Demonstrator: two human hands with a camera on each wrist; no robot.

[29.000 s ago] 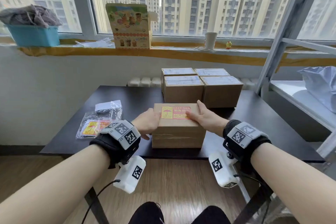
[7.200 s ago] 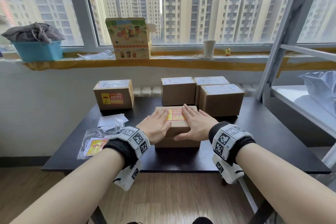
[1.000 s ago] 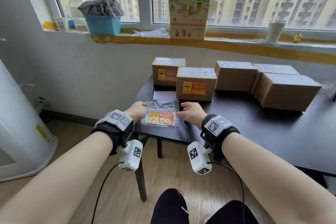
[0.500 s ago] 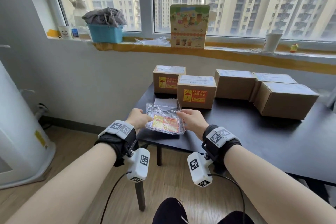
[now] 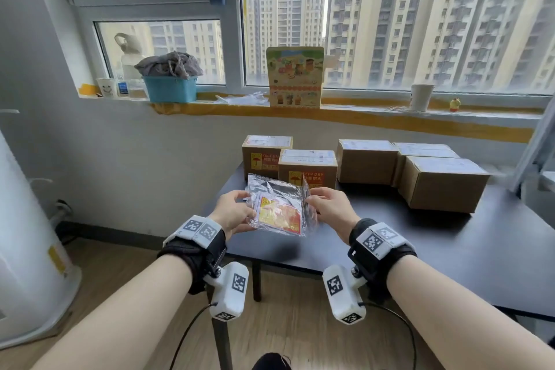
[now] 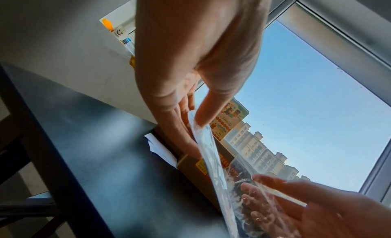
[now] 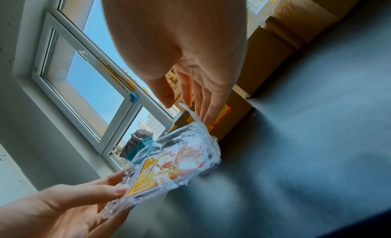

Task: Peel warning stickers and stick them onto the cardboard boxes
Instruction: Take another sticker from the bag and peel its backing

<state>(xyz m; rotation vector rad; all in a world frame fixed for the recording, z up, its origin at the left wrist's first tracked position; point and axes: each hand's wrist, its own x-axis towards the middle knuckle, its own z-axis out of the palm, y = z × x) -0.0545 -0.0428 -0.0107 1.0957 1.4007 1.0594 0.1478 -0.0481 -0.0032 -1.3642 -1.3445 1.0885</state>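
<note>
Both hands hold a clear plastic bag of yellow-and-red warning stickers (image 5: 279, 211) in the air above the table's front left corner. My left hand (image 5: 249, 204) pinches the bag's left edge (image 6: 211, 154) between thumb and fingers. On the other side, my right hand (image 5: 310, 204) pinches the bag's top right corner (image 7: 187, 110). Two cardboard boxes with "KEEP DRY" stickers, one at the back (image 5: 264, 156) and one nearer (image 5: 307, 173), stand behind the bag. Three plain boxes (image 5: 366, 162) (image 5: 426, 150) (image 5: 441, 183) sit to their right.
The dark table (image 5: 450, 243) stretches to the right. A white slip of paper (image 6: 160, 146) lies beside the stickered box. On the windowsill stand a blue basket (image 5: 169, 88), a colourful carton (image 5: 294, 76) and a paper cup (image 5: 422, 97). A white appliance (image 5: 27, 243) stands at the left.
The sticker bag has been picked up off the table and now hangs between both hands, a little higher and tilted. The boxes have not moved.
</note>
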